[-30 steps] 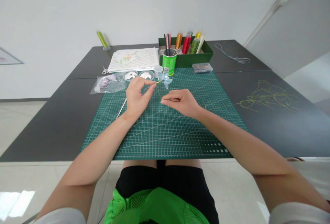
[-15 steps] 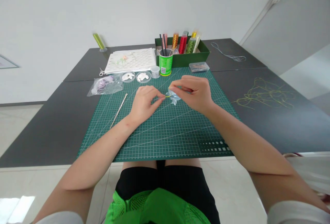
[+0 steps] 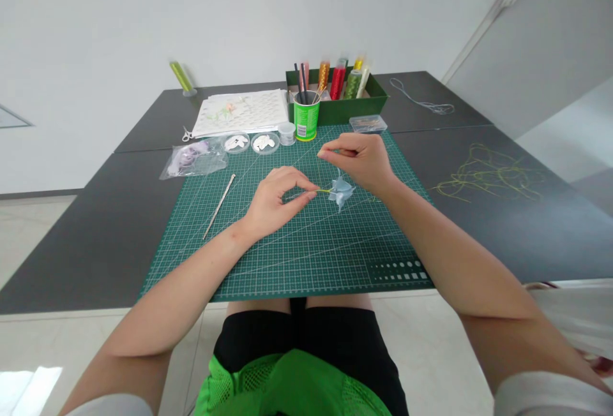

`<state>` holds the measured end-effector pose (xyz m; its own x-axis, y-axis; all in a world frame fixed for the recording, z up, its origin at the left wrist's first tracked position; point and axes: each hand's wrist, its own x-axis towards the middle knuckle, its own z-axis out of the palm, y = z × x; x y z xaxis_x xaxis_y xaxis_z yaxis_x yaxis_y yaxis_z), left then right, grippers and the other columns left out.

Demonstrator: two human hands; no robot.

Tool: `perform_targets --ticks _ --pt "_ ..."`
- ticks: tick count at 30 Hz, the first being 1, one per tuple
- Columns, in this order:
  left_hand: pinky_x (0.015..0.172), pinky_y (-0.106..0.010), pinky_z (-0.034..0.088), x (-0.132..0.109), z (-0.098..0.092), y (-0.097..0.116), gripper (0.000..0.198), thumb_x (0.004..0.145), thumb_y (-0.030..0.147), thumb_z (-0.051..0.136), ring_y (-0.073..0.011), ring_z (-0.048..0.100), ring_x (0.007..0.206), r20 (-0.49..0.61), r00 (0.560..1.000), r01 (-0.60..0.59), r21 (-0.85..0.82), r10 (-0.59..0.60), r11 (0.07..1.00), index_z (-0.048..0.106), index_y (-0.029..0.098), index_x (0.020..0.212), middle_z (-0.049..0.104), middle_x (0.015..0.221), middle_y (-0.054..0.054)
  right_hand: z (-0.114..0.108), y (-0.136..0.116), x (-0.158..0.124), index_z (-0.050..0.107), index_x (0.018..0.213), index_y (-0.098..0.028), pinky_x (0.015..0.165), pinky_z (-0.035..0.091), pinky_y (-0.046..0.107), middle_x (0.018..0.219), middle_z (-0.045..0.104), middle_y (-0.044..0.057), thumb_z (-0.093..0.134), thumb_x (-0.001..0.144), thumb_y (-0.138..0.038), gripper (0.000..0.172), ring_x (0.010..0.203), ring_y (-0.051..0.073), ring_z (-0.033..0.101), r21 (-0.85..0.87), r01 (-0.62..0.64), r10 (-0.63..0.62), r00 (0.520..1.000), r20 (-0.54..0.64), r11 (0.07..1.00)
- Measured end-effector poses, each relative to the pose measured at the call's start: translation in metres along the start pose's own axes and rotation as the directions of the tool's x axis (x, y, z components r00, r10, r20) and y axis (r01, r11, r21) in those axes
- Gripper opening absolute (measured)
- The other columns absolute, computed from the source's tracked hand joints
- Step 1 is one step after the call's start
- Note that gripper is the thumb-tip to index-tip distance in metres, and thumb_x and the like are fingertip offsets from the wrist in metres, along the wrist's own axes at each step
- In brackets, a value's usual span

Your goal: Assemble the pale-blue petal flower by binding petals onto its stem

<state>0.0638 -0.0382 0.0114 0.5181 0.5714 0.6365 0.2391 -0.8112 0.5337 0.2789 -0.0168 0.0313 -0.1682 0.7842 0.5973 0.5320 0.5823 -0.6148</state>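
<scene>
A pale blue artificial flower [image 3: 341,193] with pointed petals hangs sideways over the green cutting mat [image 3: 297,256]. Its thin yellow-green stem [image 3: 324,190] is pinched between the thumb and forefinger of my left hand [image 3: 280,198]. Above and just right of the flower, my right hand [image 3: 358,156] is closed in a pinch, apart from the petals. Whatever its fingertips hold, perhaps a fine thread, is too small to make out. To the left of my left hand lies a slim metal tool [image 3: 219,207] on the mat.
Beyond my hands stand a green can [image 3: 306,124] with sticks, a dark green box [image 3: 352,110] of thread spools, and two dishes of white pieces [image 3: 265,142]. A plastic bag [image 3: 194,157] lies left, a clear case [image 3: 368,124] right. Tangled yellow-green thread [image 3: 488,177] covers the right tabletop.
My left hand has moved slightly right and nearer with the flower, which now shows whole. My right hand has drawn up and away from the petals.
</scene>
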Motion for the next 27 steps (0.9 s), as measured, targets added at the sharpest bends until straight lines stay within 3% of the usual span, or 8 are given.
perform_targets --ticks 4,7,10,13,15,19,23,27 --pt "0.083 -0.033 0.050 0.001 -0.001 0.003 0.003 0.090 0.022 0.066 -0.0154 0.065 0.085 -0.056 0.998 0.034 -0.028 -0.036 0.999 0.068 0.022 0.087 0.072 0.088 0.000 0.002 0.007 0.001 0.076 0.074 -0.019 0.056 0.029 0.027 0.053 0.039 -0.006 0.071 0.081 -0.031 0.014 0.054 0.009 0.035 0.054 -0.043 0.040 0.998 0.049 0.998" --pt "0.081 -0.033 0.051 0.000 -0.001 0.003 0.005 0.090 0.024 0.067 -0.0150 0.065 0.083 -0.156 0.986 0.060 -0.032 -0.064 0.998 0.068 0.022 0.085 0.072 0.086 0.000 0.007 0.012 0.000 0.075 0.072 -0.018 0.056 0.030 0.027 0.054 0.045 -0.004 0.071 0.081 -0.036 0.021 0.054 0.009 0.039 0.125 -0.077 0.062 0.991 0.121 0.989" --pt "0.081 -0.033 0.052 0.000 -0.002 0.000 0.006 0.089 0.027 0.068 -0.0151 0.065 0.082 -0.272 0.958 0.091 0.004 -0.086 0.996 0.068 0.023 0.085 0.071 0.085 0.000 0.017 0.013 -0.006 0.072 0.067 -0.017 0.057 0.033 0.026 0.059 0.053 -0.002 0.070 0.081 -0.043 0.030 0.058 0.011 0.044 0.159 -0.114 0.085 0.980 0.181 0.981" --pt "0.081 -0.034 0.052 0.000 -0.004 -0.004 0.009 0.090 0.030 0.067 -0.0154 0.065 0.083 -0.369 0.924 0.132 0.052 -0.104 0.990 0.068 0.023 0.085 0.071 0.084 0.000 0.027 0.008 -0.013 0.070 0.066 -0.017 0.055 0.032 0.025 0.057 0.051 -0.002 0.068 0.083 -0.046 0.034 0.057 0.010 0.042 0.138 -0.124 0.093 0.973 0.211 0.983" --pt "0.081 -0.034 0.052 0.000 -0.006 -0.006 0.009 0.091 0.030 0.066 -0.0154 0.065 0.083 -0.421 0.900 0.155 0.071 -0.111 0.985 0.067 0.023 0.086 0.071 0.085 0.000 0.033 0.001 -0.019 0.071 0.070 -0.017 0.054 0.032 0.025 0.054 0.047 -0.004 0.066 0.086 -0.043 0.031 0.054 0.009 0.040 0.116 -0.068 0.041 0.974 0.225 0.991" --pt "0.080 -0.032 0.052 0.002 -0.009 -0.009 0.007 0.091 0.025 0.065 -0.0149 0.064 0.083 -0.479 0.869 0.198 0.106 -0.124 0.975 0.066 0.023 0.085 0.071 0.085 0.001 0.038 -0.015 -0.027 0.074 0.078 -0.020 0.055 0.034 0.023 0.054 0.051 -0.005 0.058 0.093 -0.030 0.025 0.053 0.008 0.045 0.050 0.178 -0.185 0.954 0.235 0.983" --pt "0.079 -0.032 0.053 0.003 -0.010 -0.014 0.006 0.090 0.023 0.066 -0.0153 0.065 0.081 -0.457 0.878 0.236 0.153 -0.143 0.960 0.067 0.023 0.083 0.073 0.085 0.001 0.036 -0.028 -0.034 0.075 0.088 -0.020 0.056 0.038 0.022 0.063 0.061 -0.001 0.051 0.098 -0.027 0.027 0.059 0.009 0.054 -0.109 0.371 -0.342 0.913 0.221 0.922" --pt "0.077 -0.031 0.053 0.004 -0.009 -0.018 0.006 0.087 0.020 0.066 -0.0154 0.065 0.079 -0.407 0.896 0.263 0.158 -0.180 0.952 0.067 0.022 0.082 0.073 0.083 0.001 0.031 -0.035 -0.038 0.075 0.090 -0.020 0.052 0.037 0.023 0.060 0.060 -0.001 0.050 0.098 -0.027 0.027 0.055 0.010 0.052 -0.268 0.436 -0.413 0.900 0.140 0.859"
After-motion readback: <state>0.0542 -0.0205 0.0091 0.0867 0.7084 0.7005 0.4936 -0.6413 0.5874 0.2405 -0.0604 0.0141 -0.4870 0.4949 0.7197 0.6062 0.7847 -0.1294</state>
